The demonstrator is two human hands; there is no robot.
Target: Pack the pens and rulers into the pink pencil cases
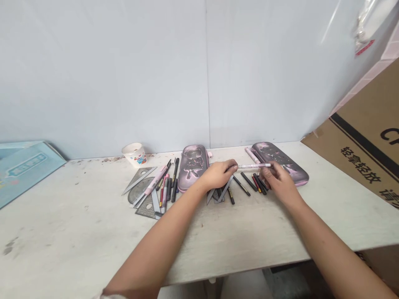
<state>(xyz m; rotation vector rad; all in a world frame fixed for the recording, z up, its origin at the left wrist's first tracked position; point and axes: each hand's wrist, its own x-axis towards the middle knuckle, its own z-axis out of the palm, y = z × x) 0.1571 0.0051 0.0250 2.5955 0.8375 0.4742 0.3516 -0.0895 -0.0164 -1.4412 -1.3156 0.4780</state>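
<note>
My left hand (216, 174) and right hand (277, 180) are both closed in a fingertip pinch on opposite ends of a slim white-and-pink pen (254, 165), which is held level between them above the table. Loose black-barrelled pens (248, 181) lie directly below, nearest my right hand. A pink-and-black oval zip pencil case (280, 162) lies just behind my right hand; a matching case (192, 166) lies beside my left hand. Both rest on a worn white table (62, 216), with grey plastic set squares (146, 209) further left.
</note>
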